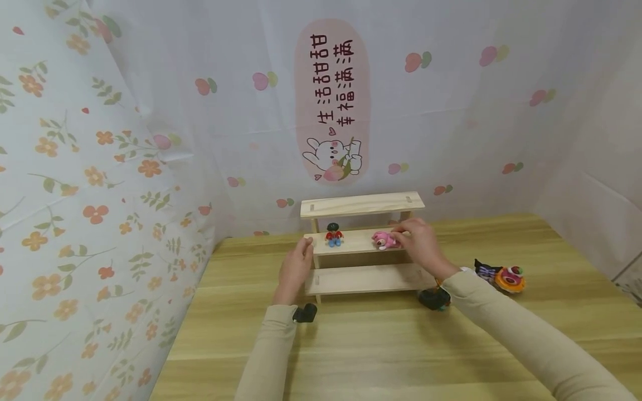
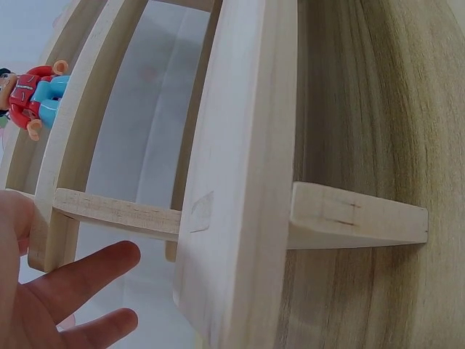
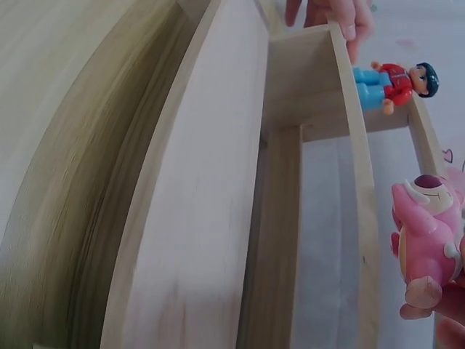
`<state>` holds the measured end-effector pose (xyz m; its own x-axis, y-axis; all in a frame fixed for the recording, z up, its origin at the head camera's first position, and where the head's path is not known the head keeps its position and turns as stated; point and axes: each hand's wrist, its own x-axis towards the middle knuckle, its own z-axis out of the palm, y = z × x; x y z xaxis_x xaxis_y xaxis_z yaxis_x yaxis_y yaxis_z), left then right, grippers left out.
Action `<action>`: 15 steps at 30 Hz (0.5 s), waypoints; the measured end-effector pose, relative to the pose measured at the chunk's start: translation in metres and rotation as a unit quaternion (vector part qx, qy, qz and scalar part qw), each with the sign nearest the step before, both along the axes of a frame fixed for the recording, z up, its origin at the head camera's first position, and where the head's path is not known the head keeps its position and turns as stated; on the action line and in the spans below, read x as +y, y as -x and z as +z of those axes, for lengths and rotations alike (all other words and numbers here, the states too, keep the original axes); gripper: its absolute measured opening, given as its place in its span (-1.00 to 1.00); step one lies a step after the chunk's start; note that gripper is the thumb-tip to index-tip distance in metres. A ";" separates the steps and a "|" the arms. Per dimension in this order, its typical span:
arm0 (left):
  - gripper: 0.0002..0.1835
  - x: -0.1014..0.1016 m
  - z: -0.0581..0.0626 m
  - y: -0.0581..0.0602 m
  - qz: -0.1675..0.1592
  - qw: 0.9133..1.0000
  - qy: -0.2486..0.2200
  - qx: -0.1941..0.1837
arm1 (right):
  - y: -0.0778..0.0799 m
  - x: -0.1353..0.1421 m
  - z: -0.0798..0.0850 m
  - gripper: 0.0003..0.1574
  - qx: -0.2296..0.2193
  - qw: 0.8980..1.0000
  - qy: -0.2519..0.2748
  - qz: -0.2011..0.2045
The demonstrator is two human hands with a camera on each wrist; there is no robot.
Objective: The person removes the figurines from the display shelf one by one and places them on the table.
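A three-tier wooden display shelf (image 1: 361, 277) stands on the table. My left hand (image 1: 296, 267) grips the left end of its middle tier, with two fingers stretched out below the board in the left wrist view. On that tier, near the left, a toy figure (image 1: 333, 235) in a red top, blue trousers and dark cap stands upright. My right hand (image 1: 423, 243) pinches a pink bear figurine (image 3: 425, 243) at the right part of the same tier. The bear (image 1: 383, 240) faces forward, close over the board; its far side is hidden by my fingers.
Right of my right forearm, a dark purple-patterned toy (image 1: 485, 271) and a round orange-and-pink toy (image 1: 510, 279) lie on the wood-grain table (image 1: 381, 351). A dark object (image 1: 432, 299) shows beside the right sleeve. Patterned cloth (image 1: 225, 133) hangs behind and to the left.
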<state>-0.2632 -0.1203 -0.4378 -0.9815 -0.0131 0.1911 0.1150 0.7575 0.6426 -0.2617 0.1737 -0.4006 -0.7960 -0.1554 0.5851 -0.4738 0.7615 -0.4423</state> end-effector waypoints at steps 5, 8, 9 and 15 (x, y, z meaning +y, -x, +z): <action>-0.66 0.000 0.001 0.000 -0.001 1.000 0.000 0.001 | -0.004 0.008 0.006 -0.91 0.004 1.000 -0.009 -0.009; -0.66 0.000 0.001 0.000 0.004 1.000 0.000 -0.002 | -0.006 0.013 0.009 -0.91 0.003 1.000 -0.008 -0.015; -0.66 0.000 0.001 0.000 0.005 1.000 0.000 -0.002 | -0.007 0.014 0.010 -0.91 0.002 1.000 -0.006 -0.016; -0.67 0.001 0.001 -0.001 0.003 1.000 0.002 0.000 | -0.016 0.024 0.012 -0.90 -0.003 1.000 0.009 -0.027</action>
